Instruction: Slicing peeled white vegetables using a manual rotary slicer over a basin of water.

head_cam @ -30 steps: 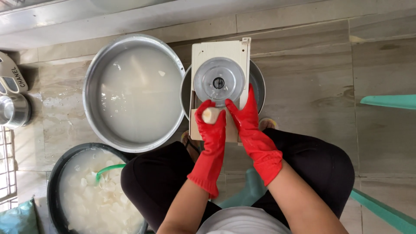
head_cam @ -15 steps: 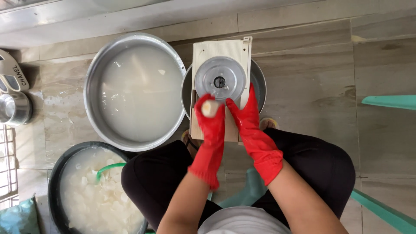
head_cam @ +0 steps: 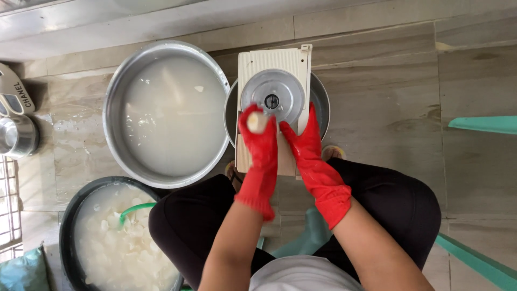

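Observation:
Both my hands wear red rubber gloves. My left hand (head_cam: 260, 141) grips a pale peeled root piece (head_cam: 256, 122) and presses it against the round metal blade disc (head_cam: 273, 99) of a cream slicing board (head_cam: 273, 62). My right hand (head_cam: 307, 145) lies flat with fingers spread on the slicer's right edge, steadying it. The slicer rests over a small metal bowl (head_cam: 320, 99) on the tiled floor.
A large metal basin (head_cam: 164, 112) of cloudy water stands left of the slicer. A dark tub (head_cam: 110, 242) of white slices in water, with a green handle, sits at lower left. A small steel pot (head_cam: 16, 136) is at far left. Green furniture edges (head_cam: 482, 125) lie right.
My left hand has pushed the root piece up the board toward the blade disc. My right hand has stayed on the slicer's edge.

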